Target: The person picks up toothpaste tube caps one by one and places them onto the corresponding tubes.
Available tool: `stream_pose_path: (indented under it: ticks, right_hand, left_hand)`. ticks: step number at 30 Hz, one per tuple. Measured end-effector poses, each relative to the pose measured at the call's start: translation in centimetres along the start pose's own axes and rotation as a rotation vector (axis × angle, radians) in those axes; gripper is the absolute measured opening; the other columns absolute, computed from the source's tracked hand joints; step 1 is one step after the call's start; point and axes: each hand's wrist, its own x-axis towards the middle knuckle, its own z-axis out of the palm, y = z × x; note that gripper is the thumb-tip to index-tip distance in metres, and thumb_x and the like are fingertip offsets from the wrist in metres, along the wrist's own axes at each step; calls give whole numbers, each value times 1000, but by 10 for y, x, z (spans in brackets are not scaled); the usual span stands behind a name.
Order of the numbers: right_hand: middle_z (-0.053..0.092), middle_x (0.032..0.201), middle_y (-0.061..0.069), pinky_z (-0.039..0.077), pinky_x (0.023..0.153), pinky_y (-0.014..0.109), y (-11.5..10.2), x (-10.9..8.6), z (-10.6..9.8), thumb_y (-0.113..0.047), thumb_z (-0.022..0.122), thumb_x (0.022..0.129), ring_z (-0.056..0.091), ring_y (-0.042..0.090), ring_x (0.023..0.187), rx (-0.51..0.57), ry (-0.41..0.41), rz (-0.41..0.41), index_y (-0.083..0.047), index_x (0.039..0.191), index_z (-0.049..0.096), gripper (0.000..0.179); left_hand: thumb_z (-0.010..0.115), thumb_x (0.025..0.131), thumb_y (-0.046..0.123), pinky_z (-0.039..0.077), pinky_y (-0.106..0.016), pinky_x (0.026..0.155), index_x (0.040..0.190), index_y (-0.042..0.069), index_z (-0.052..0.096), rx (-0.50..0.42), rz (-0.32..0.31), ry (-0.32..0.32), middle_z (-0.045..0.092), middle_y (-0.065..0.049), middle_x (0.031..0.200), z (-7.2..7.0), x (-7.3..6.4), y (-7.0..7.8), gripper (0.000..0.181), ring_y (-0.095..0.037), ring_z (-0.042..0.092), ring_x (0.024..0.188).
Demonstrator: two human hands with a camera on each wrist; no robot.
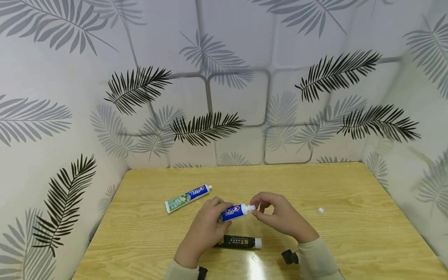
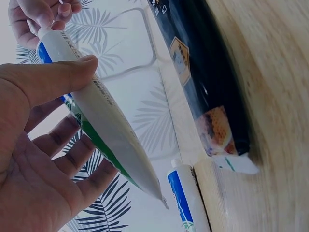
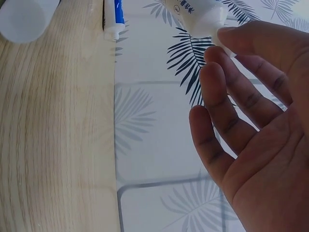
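My left hand (image 1: 206,225) grips a toothpaste tube (image 1: 232,212) with a blue, white and green print, thumb on one side and fingers on the other. In the left wrist view the tube (image 2: 104,104) slants, its flat crimped end pointing down. At its other end my right hand (image 1: 281,216) pinches the white cap (image 1: 251,208) between thumb and forefinger. The right wrist view shows this pinch, with the other fingers of the right hand (image 3: 260,130) spread loosely below. Under the held tube a black toothpaste tube (image 1: 241,242) with a white cap lies on the table.
A second blue and green toothpaste tube (image 1: 187,198) lies at the back left of the wooden table (image 1: 350,186). One loose white cap (image 1: 321,210) sits to the right of my right hand. A leaf-patterned backdrop (image 1: 241,144) rises behind the table and along both sides.
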Motion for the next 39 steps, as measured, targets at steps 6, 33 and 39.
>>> stream_pose_path:
  ticks: [6, 33, 39]
  right_hand:
    - [74, 108, -5, 61, 81, 41, -3, 0, -1, -10, 76, 99, 67, 9, 84, -7, 1, 5, -21, 110, 74, 16]
    - [71, 99, -10, 56, 80, 33, 1, 1, 2, -37, 69, 105, 64, 13, 86, -61, 2, 110, -22, 100, 77, 17]
    - [73, 99, -9, 58, 80, 31, 0, 1, 3, -28, 73, 103, 65, 10, 85, -22, 41, 80, -26, 102, 75, 3]
  left_hand:
    - [87, 88, 9, 57, -36, 88, 131, 15, 74, 5, 9, 13, 66, 4, 113, 1, 0, 0, 45, -14, 58, 102]
    - [86, 89, 10, 56, -34, 86, 132, 14, 75, -1, 44, -1, 66, 5, 112, 1, 0, -1, 44, -14, 57, 101]
    - [86, 90, 10, 56, -34, 87, 132, 15, 75, -19, 21, -8, 66, 5, 113, 0, 0, 0, 44, -14, 56, 102]
